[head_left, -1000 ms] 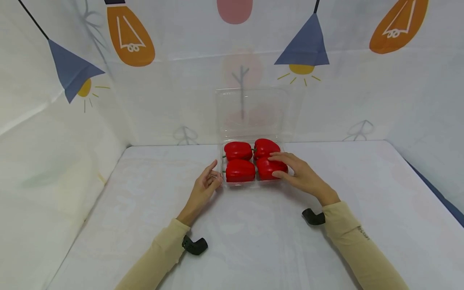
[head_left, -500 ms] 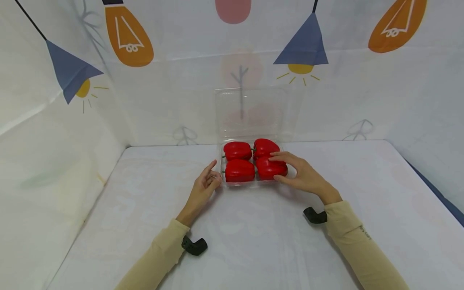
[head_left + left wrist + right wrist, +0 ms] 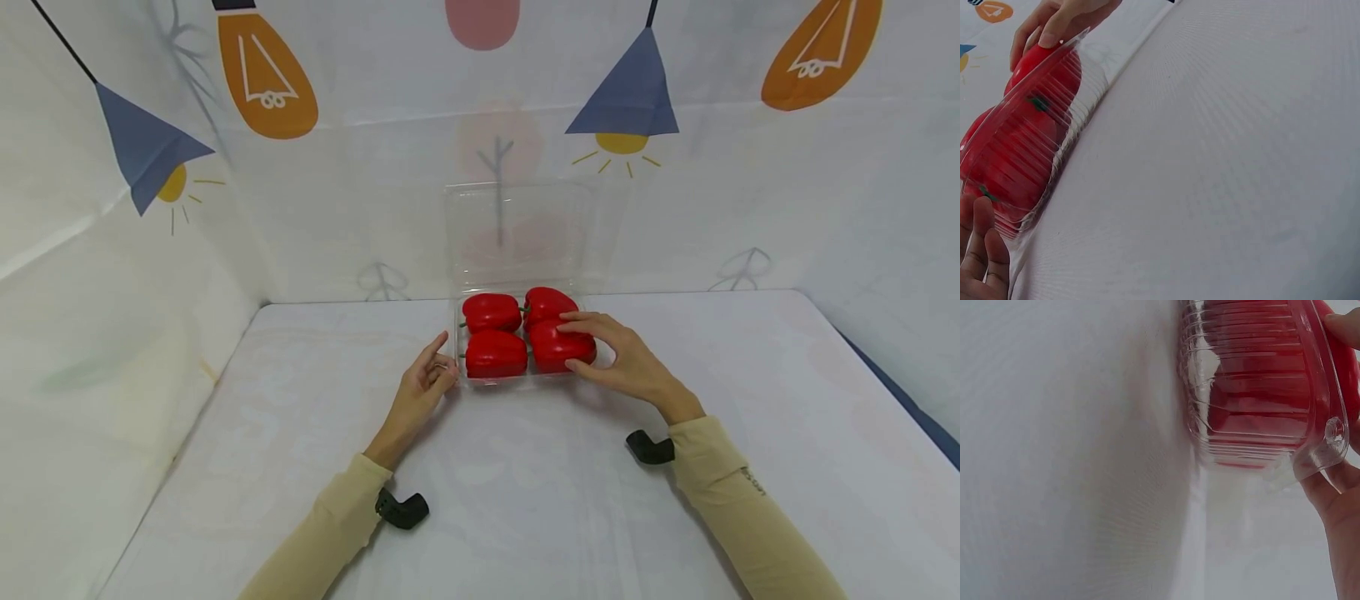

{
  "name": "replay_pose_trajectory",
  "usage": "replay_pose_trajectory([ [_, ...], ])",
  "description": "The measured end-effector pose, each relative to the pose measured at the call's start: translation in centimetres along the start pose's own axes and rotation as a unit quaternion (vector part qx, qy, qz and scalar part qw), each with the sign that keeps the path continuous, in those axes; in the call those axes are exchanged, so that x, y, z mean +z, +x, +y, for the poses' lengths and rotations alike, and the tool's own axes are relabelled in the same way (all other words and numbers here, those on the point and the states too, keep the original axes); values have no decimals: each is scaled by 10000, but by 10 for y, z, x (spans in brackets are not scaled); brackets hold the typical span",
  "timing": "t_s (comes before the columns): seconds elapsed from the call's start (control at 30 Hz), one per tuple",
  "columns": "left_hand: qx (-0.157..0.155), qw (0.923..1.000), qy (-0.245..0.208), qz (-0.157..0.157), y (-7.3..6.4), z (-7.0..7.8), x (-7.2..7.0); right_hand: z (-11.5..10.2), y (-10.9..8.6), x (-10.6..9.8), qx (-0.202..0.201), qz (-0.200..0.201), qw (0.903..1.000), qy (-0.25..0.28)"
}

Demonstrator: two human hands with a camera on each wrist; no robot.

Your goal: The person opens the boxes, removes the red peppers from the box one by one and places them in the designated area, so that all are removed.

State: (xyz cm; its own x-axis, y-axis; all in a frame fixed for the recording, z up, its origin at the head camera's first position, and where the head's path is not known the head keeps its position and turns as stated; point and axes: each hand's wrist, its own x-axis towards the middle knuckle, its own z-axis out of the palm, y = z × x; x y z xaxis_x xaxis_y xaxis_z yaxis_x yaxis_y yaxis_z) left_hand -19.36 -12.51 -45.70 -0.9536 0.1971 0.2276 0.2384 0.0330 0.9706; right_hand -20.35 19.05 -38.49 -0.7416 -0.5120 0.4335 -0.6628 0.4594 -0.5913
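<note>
our right hand has its fingers pinching one glossy red bell pepper, front right in the clear plastic box; our left hand's lie loosely spread beside it. probably we position this pepper; next calls for gentle care.

Clear rectangular plastic clamshell box at 12 on white table; clear plastic lid up at box's 12, before white printed fabric backdrop. Red bell peppers in box, 2x2: 10, 2, 8, 4. Left hand at box's 8. Right hand at 4, on that corner's pepper.
</note>
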Motion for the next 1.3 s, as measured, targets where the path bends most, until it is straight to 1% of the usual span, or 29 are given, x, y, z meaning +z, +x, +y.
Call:
replay_pose_trajectory([
  [0.27, -11, 10000, 43, 8, 0, 1, 0, 0, 0, 1, -161, 173, 9994, 254],
  [0.5, 11, 10000, 52, 35, 0, 1, 0, 1, 1, 3, -412, 460, 9971, 443],
  [0.67, -13, 9999, 135, 55, 0, 1, 0, 10, 1, 6, -478, 579, 9951, 643],
  [0.77, -34, 9998, 166, 45, 0, 1, 0, 21, 1, 8, -450, 517, 9962, 536],
  [0.87, -48, 9998, 165, 35, 0, 1, 0, 30, -1, 8, -402, 348, 9981, 316],
  [1.0, -82, 9999, 142, 49, 0, 2, 0, 34, -2, 5, -516, 200, 9984, 112],
  [1.13, -143, 9998, 116, 48, 0, 2, -1, 35, -2, 4, -637, 226, 9977, 61],
  [1.3, -125, 9999, 87, -2, 0, 1, -1, 32, -1, 3, -540, 351, 9979, 104],
])
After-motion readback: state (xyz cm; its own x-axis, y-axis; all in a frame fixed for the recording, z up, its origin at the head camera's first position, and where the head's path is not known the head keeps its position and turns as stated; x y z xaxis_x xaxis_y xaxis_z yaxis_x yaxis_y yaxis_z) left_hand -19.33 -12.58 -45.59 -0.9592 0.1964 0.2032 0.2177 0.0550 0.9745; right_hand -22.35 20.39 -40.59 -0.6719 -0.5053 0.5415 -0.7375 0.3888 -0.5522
